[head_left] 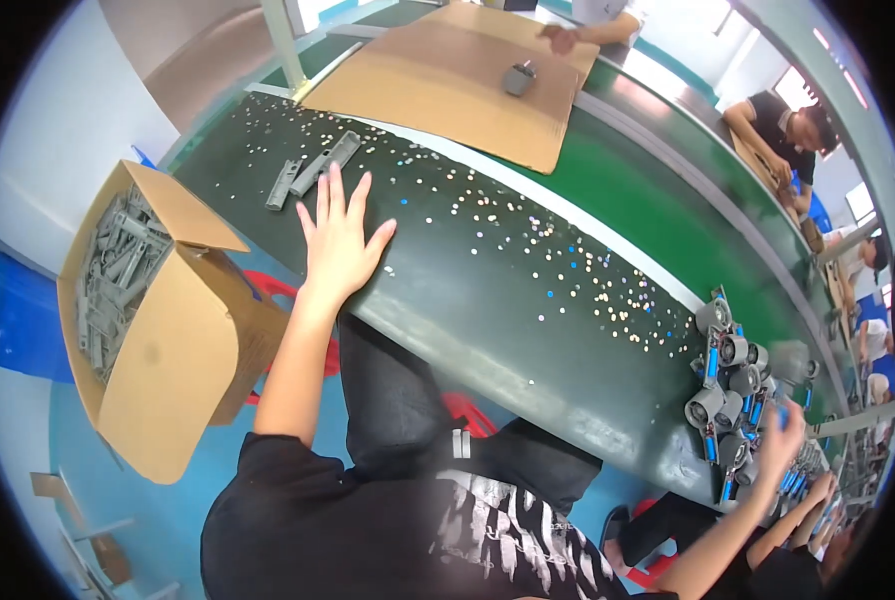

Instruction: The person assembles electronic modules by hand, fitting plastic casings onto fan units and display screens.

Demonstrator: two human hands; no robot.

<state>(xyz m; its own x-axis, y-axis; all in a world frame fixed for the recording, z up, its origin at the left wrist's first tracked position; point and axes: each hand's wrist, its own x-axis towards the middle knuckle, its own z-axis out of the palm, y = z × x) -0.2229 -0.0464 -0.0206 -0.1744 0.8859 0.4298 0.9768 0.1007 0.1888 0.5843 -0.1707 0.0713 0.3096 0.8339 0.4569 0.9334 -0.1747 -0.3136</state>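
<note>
My left hand [343, 245] is spread over the dark green work surface [448, 300], fingers stretched out. Its fingertips reach the edge of a long grey plastic shell [328, 163]; whether they touch it I cannot tell. Beside that lies a shorter grey plastic shell [285, 185]. At the far right, my right hand [784, 440] is closed round a grey round-headed unit [791, 362] with a blue cylinder, smeared by motion. It is raised by a cluster of similar units [728, 395], grey round housings with blue cylinders and bare handles.
An open cardboard box [183, 350] full of grey plastic shells stands at my left. Many small pale and blue dots [488, 210] speckle the surface. Across the green belt [628, 180], a cardboard sheet [448, 80] bears a grey part [519, 78] near a co-worker's hand [560, 40]. More people sit along the right.
</note>
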